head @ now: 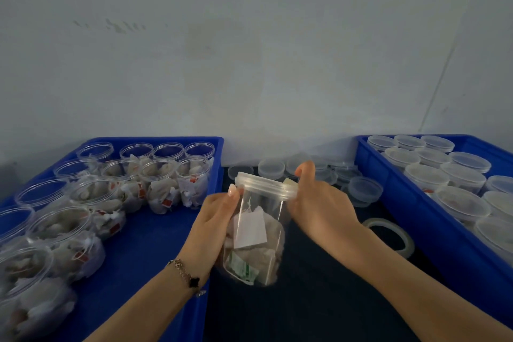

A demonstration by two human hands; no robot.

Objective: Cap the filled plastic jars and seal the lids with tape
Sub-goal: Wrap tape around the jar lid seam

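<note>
Head view: capped jar [256, 233] held up between both hands over the dark table [319, 300].

The jar, clear plastic and filled with white sachets, is gripped around its body by the left hand [215, 223], thumb lying against the wall just under the lid [265, 184]. The lid sits on the jar mouth and is clasped at its right edge by the curled fingers of the right hand [319, 203]. To the left of the jar, a blue tray [155, 230] is seen with open, filled jars [163, 183]. To the right of the jar, a second blue tray [402, 203] is loaded with capped jars [444, 175]. Behind the jar, loose lids [361, 189] are piled on the table. Just right of the jar, below the right wrist, a roll of clear tape [399, 233] lies flat. A beaded bracelet [186, 275] is worn on the left wrist.
</note>
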